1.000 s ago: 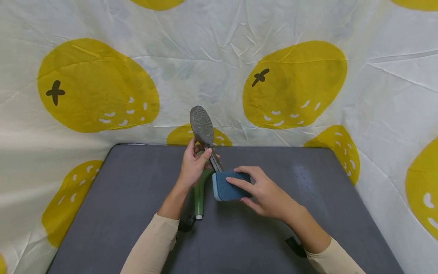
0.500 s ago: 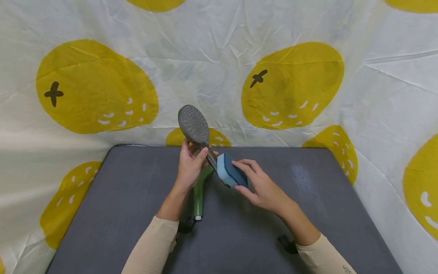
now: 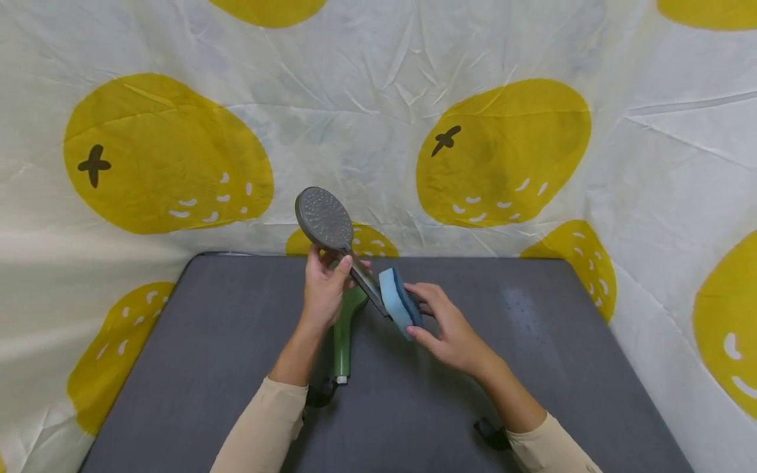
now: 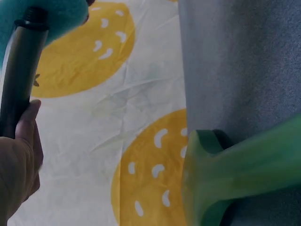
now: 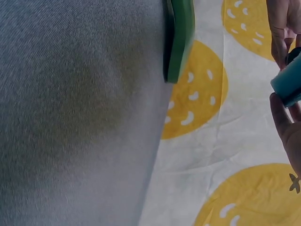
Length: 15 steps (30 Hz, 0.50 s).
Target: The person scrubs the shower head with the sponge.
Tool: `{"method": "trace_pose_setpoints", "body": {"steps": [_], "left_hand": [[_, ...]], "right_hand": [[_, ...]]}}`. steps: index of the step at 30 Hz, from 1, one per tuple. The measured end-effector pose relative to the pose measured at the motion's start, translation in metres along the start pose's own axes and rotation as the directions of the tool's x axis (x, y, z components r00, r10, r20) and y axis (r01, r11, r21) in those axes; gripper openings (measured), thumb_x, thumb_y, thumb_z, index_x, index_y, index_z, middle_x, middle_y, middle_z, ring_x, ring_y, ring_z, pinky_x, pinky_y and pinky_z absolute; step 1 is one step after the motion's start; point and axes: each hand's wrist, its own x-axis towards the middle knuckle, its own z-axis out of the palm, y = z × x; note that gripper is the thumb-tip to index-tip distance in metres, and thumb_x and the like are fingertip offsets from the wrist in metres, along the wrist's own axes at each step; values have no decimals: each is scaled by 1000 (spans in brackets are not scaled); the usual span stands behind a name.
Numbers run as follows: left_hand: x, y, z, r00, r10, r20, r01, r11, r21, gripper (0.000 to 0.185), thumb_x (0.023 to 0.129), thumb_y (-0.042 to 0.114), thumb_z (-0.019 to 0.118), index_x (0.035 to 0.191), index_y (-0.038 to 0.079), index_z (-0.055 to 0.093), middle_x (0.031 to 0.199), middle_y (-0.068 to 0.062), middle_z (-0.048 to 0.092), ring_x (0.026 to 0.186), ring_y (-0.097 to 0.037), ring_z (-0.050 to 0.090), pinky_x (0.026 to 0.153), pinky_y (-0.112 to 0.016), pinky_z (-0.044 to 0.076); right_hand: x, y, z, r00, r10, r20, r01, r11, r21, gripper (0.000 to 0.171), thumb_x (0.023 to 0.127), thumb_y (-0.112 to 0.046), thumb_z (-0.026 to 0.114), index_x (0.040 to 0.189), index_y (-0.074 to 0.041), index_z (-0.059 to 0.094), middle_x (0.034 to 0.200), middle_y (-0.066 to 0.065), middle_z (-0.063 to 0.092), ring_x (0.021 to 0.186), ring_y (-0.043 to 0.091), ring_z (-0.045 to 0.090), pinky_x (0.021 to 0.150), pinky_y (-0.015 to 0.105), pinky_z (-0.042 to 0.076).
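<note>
My left hand (image 3: 324,289) grips a grey shower head (image 3: 325,220) around its upper handle, the round spray face tilted up and to the left. Its handle slants down to the right toward a two-tone blue sponge (image 3: 397,301). My right hand (image 3: 452,325) pinches that sponge between thumb and fingers, the light-blue side against the lower end of the handle. In the left wrist view the threaded handle end (image 4: 35,15) meets the sponge. At the edge of the right wrist view, the sponge (image 5: 288,84) sits between both hands.
A green handheld object (image 3: 343,335) with a white tip lies on the dark grey table (image 3: 248,315), behind and below my left hand; its top is partly hidden. Behind the table hangs a white cloth (image 3: 355,118) printed with yellow fruit.
The shower head has tilted further left, its face turning more toward the camera. My right hand has turned the sponge from lying flat-on to edge-on against the handle and shifted slightly left.
</note>
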Motion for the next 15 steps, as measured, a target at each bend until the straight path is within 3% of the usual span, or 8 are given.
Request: {"method": "trace_pose_setpoints", "body": {"steps": [4, 9, 12, 15], "left_hand": [[-2, 0, 2, 1000, -12, -27, 13, 1000, 26, 41, 105, -1, 54, 140, 8, 36, 116, -12, 55, 85, -16, 76, 57, -19, 52], [-3, 0, 6, 1000, 19, -15, -19, 1000, -2, 45, 103, -5, 54, 142, 8, 34, 114, -11, 55, 87, -19, 76, 67, -25, 61], [-3, 1, 6, 998, 54, 17, -53, 998, -24, 50, 103, -6, 53, 146, 7, 31, 113, -12, 55, 90, -21, 75, 77, -34, 65], [-2, 3, 7, 995, 89, 51, -88, 995, -38, 55, 104, -4, 54, 151, 8, 29, 118, -12, 55, 92, -22, 75, 80, -36, 65]], "right_hand": [[-3, -1, -1, 1000, -1, 11, 1, 1000, 4, 68, 96, -7, 70, 155, -10, 38, 146, 14, 48, 125, 28, 56, 98, 52, 58], [-5, 8, 1, 988, 133, 78, -146, 970, 195, 55, 105, -8, 56, 154, -5, 33, 141, 22, 52, 120, 34, 58, 97, 36, 56], [-4, 13, 4, 975, 170, 143, -210, 917, 339, 52, 110, -14, 45, 156, -1, 25, 144, 26, 45, 123, 33, 53, 97, 27, 51], [-1, 15, 7, 964, 157, 214, -246, 829, 502, 54, 114, -21, 36, 157, 2, 15, 143, 25, 37, 122, 24, 51, 98, 24, 49]]}}
